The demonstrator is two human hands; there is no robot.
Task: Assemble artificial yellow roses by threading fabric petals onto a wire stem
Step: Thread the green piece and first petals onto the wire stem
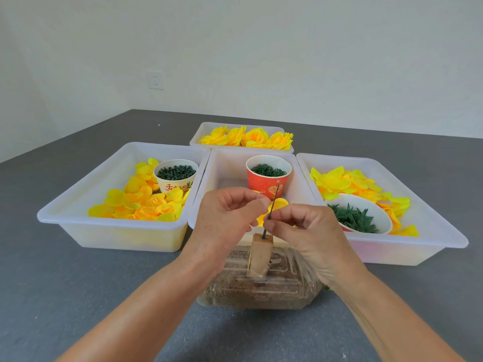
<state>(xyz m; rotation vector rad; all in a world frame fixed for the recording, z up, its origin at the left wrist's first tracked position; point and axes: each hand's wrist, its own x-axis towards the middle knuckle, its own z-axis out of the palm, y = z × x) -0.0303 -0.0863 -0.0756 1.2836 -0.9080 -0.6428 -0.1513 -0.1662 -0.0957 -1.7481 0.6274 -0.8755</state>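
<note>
A thin green wire stem (275, 198) stands tilted in a small wooden block (260, 253) on top of a clear plastic box (261, 293). My right hand (308, 231) pinches the stem low down, just above the block. My left hand (224, 218) has its fingertips curled together beside the stem, pinching a yellow fabric petal (281, 204) that shows between the two hands. How the petal sits on the wire is hidden by my fingers. Loose yellow petals (146, 202) fill the left tray, and larger ones (337, 180) lie in the right tray.
Several white trays ring the block: left (78, 184), middle (227, 163), right (444, 226), and a back one (201, 131) holding finished yellow roses (248, 137). A cream cup (175, 181) and a red cup (264, 184) hold green parts. A white bowl (376, 207) holds green calyxes.
</note>
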